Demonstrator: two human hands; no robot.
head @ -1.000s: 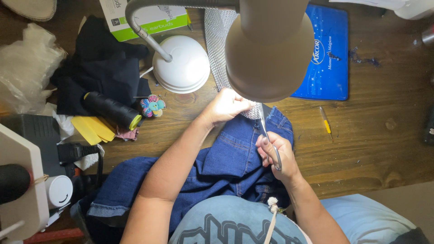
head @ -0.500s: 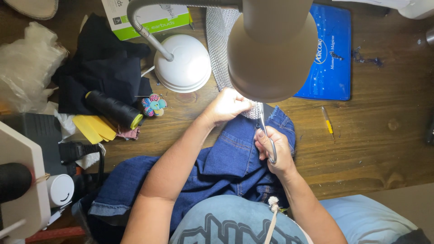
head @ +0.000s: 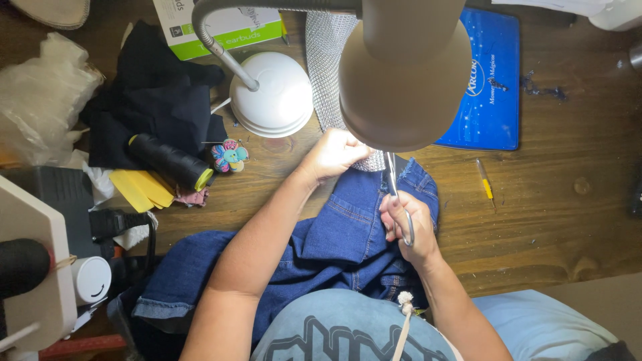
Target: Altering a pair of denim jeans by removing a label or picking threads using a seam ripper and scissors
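Observation:
Blue denim jeans [head: 348, 227] lie spread on the wooden table in front of me. My left hand [head: 334, 152] pinches the end of a silver mesh strip [head: 328, 60] where it meets the denim's top edge. My right hand [head: 403, 224] grips metal scissors [head: 393, 184], blades pointing away from me toward the strip's end. A lamp head [head: 408, 73] hides part of the strip and the scissor tips.
White lamp base [head: 273, 93] stands beyond my left hand. Black fabric [head: 154, 107], a black thread spool [head: 170, 160], yellow cloth [head: 140, 188] and a small colourful flower [head: 229, 155] lie left. A blue mat [head: 488, 87] and yellow tool [head: 485, 182] lie right. A sewing machine [head: 27, 267] stands at left.
My right hand with the scissors has moved slightly forward toward the strip's end. My left hand keeps its hold.

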